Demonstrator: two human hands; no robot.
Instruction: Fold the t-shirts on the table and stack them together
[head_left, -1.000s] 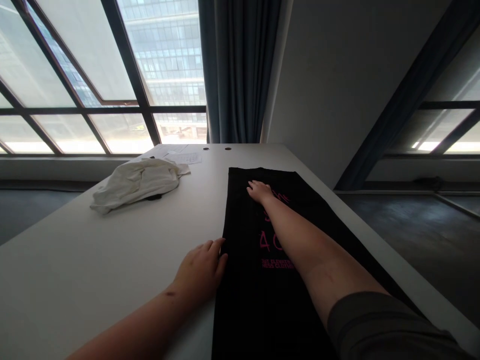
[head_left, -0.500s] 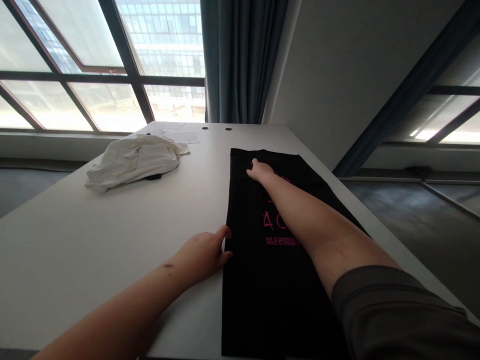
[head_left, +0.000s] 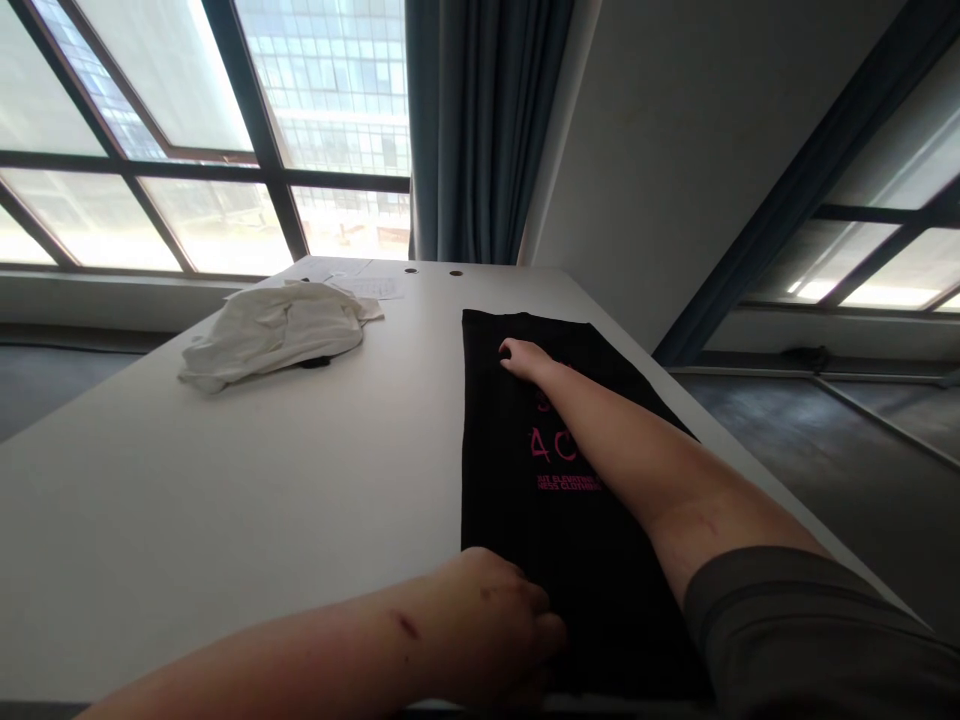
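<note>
A black T-shirt (head_left: pixel 499 480) with pink print lies folded into a long rectangle along the right side of the white table. Over its near end is my left hand (head_left: pixel 502 620), its fingers curled down on the cloth; the fingertips are partly hidden. Close to the far end my right hand (head_left: pixel 526 362) rests on the shirt, thumb and fingers bent together in a pinch at the fabric. My right forearm covers part of the pink lettering.
A crumpled white cloth item (head_left: pixel 281 335) with a dark part beneath it lies on the left of the table (head_left: pixel 300 500). Behind it are paper sheets (head_left: pixel 367 287). Two round holes are near the far edge. A blue curtain (head_left: pixel 480 130) and windows stand beyond.
My left hand has moved from the shirt's left edge toward me and right, onto its near end. My right hand stays near the far end. The view has tilted slightly.
</note>
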